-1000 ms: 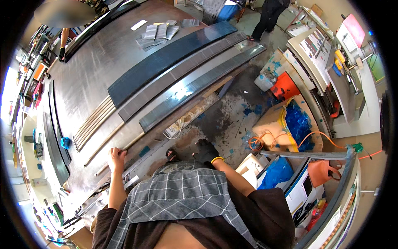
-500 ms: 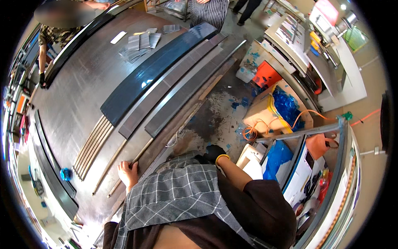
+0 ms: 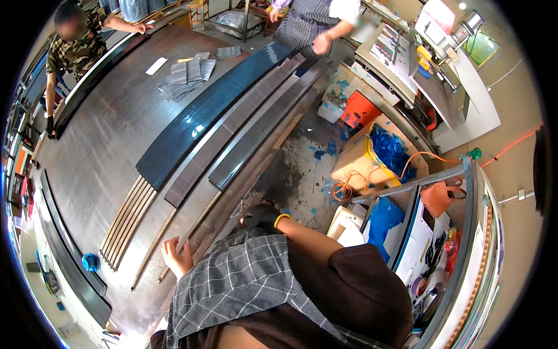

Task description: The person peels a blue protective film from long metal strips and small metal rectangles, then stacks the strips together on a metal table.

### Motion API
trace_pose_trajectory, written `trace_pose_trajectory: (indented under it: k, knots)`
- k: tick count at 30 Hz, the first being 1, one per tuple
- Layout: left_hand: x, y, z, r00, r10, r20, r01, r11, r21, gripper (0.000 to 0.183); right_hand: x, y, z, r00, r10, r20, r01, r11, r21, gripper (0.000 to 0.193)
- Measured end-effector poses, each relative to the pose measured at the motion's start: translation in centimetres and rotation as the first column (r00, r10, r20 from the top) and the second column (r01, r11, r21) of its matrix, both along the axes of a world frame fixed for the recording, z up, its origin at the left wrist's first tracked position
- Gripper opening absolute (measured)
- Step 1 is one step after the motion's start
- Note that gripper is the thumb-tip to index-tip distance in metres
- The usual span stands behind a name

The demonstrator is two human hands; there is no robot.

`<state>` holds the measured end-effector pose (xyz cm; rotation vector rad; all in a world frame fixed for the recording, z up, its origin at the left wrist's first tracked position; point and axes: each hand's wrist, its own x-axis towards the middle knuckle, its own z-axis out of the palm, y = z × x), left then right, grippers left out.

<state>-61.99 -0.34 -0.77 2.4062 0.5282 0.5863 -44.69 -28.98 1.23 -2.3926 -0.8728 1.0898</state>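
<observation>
My bare left hand (image 3: 176, 256) is at the table's near edge with its fingers apart, beside a thin rod (image 3: 200, 224) that runs out from under the nearest long dark strip (image 3: 261, 138). My right hand (image 3: 260, 218), in a black glove, is low by the table edge in front of my checked apron (image 3: 232, 279). Its fingers are mostly hidden, so whether it holds anything is unclear. Two more long pieces lie alongside: a grey-brown strip (image 3: 225, 131) and a wide glossy blue-black one (image 3: 197, 120). Several thin rods (image 3: 128, 224) stick out from under the wide one.
A person in a striped apron (image 3: 305, 26) stands at the strips' far end; another in camouflage (image 3: 75, 49) handles a long dark profile at far left. Small grey plates (image 3: 187, 71) lie on the metal table (image 3: 104, 151). Right: a cardboard box (image 3: 354, 160) of blue film and an orange hose.
My right hand has moved left, closer to the table edge. My left hand has lifted a little off the rod. The striped-apron person has come nearer the strips, an arm stretched out.
</observation>
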Motion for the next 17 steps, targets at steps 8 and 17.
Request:
trace_pose_trajectory:
  k: [8,17]
  knots:
    - [-5.7,0.0,-2.8,0.988,0.152,-0.008,-0.152,0.982,-0.114,0.018,0.2,4.1,-0.5,0.995,0.080,-0.064,-0.074,0.992,0.099,0.047]
    - [-6.5,-0.3,-1.0,0.899,0.436,0.038,-0.434,0.899,-0.063,0.012,0.5,5.6,-0.1,0.968,0.228,-0.109,-0.233,0.972,-0.036,0.050]
